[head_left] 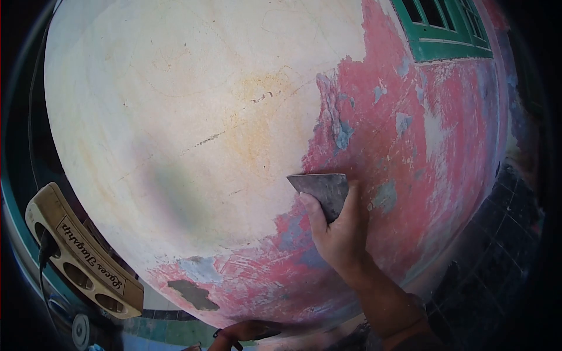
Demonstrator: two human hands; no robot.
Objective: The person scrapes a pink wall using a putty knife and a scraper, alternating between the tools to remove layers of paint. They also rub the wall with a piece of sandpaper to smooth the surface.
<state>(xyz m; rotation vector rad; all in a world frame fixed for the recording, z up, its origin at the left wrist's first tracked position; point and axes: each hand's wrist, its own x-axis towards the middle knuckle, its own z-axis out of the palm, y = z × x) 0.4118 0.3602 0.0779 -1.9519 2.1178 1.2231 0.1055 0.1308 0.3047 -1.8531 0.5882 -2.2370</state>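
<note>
Flat grey metal scraper blade (321, 188), roughly trapezoid, sits just right of the picture's centre, pressed against the curved wall (193, 117) where the bare cream plaster meets the flaking pink-red paint (410, 158). Its straight working edge faces up toward twelve o'clock, and one pointed corner juts toward nine o'clock over the cream side. The right hand (339, 231) rises from five o'clock, with the forearm running down to the lower right, and is closed around the blade's lower part: the thumb lies along the blade's near face and the fingers are wrapped behind it, so the handle, if any, is hidden in the grip.

At six o'clock, along the bottom edge, part of the left hand (246, 331) shows; it is mostly cut off, so whether it is open or closed, or holds anything, cannot be told.

At eight o'clock a beige plastic power strip (82, 257) with oval sockets and a printed label lies slanted, with a black plug in its upper socket. At one o'clock a green-painted window frame (445, 32) is set into the wall. Grey-blue patches (342, 131) show through the pink-red paint around the blade, and a dark grey patch (193, 292) lies at seven o'clock. Dark floor tiles (503, 234) fill the area at four o'clock.
</note>
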